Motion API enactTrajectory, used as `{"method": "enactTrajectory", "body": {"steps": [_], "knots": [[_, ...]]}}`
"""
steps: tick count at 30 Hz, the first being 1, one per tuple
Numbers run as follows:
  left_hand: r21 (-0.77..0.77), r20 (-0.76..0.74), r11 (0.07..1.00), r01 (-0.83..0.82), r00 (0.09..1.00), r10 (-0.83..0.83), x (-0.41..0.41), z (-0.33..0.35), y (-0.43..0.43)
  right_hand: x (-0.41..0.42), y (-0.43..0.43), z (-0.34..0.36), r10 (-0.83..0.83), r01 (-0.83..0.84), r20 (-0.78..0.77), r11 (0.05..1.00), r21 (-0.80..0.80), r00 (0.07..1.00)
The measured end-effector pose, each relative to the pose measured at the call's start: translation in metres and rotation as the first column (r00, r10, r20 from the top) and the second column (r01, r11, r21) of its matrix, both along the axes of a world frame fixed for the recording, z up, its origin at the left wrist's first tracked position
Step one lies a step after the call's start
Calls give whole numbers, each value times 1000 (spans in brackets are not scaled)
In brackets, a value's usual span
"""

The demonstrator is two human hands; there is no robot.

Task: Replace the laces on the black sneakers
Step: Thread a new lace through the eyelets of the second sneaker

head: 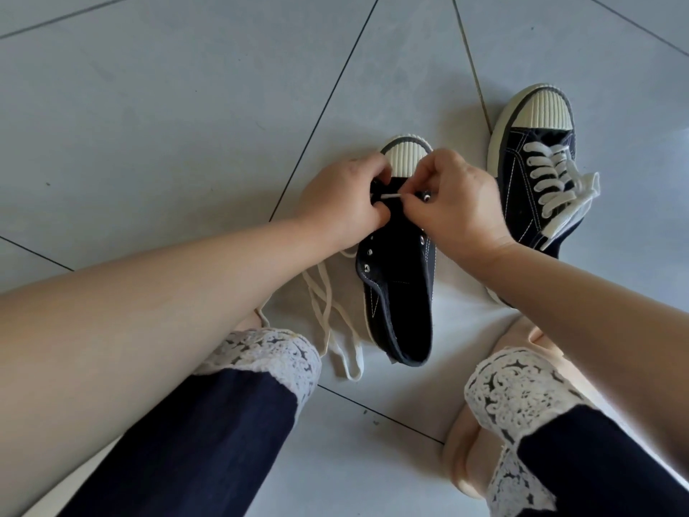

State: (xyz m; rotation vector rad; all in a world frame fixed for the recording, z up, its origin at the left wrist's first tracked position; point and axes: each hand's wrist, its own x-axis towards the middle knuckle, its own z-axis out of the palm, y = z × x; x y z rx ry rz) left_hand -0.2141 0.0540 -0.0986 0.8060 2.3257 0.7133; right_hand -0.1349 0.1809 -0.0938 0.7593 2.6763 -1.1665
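1. Head view, nearest: two legs in dark trousers with white lace-trimmed cuffs [272,352] frame the bottom of the scene, above a grey tiled floor [186,125].
2. A loose cream lace [328,311] lies looped on the floor just left of the unlaced black sneaker [400,292] and runs up under the left wrist.
3. That sneaker lies in the middle, heel toward the person and ribbed cream toe cap pointing away, its metal eyelets bare.
4. At the front eyelets, the left hand [343,197] has its fingers curled around the sneaker's eyelet edge.
5. The right hand [458,210] pinches the white lace tip [389,196] between thumb and fingertips; the tip spans the gap between both hands.
6. Farther right, a laced black sneaker [533,173] rests on the floor, toe away, its lace ends spilling to the right.
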Motion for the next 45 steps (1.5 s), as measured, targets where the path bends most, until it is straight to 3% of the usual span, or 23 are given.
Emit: {"method": "enactTrajectory", "body": {"steps": [10,17,20,24,27,29,32,34,36,39,42,43,45], "knots": [[24,91,998,-66,994,64,9,3,0,2,1,5,145,-151,98,987,54,985],[-25,-19,1000,-13,1000,12,9,6,-3,0,1,12,208,-236,144,948,214,968],[-48,-78,999,21,997,-25,9,5,-10,8,17,22,159,-183,113,947,263,981],[-70,-80,996,-49,996,43,5,2,-25,26,59,39,-25,5,48,925,379,999],[-80,-55,996,-50,997,46,4,2,-27,32,68,52,-70,74,-22,926,369,997],[-92,-48,995,-30,999,25,4,2,-28,29,59,56,-21,29,-30,947,321,999],[-119,-176,993,21,983,-42,2,3,-25,18,35,60,28,-7,-102,980,198,994],[-45,-212,998,54,975,-63,3,10,-17,11,18,63,87,-70,-130,989,127,988],[93,-148,993,68,988,-54,3,18,-8,4,7,62,139,-128,-118,987,95,983],[238,65,971,-13,998,-3,2,27,1,-4,3,62,145,-141,-107,989,50,984],[216,128,976,-21,992,-7,4,25,4,-6,7,61,14,-35,-135,987,-159,991],[174,139,985,-7,990,-18,4,21,3,-5,11,61,-95,41,-139,936,-350,986],[104,122,994,44,991,-57,6,10,-3,-2,18,61,-317,169,-56,639,-751,947]]}}
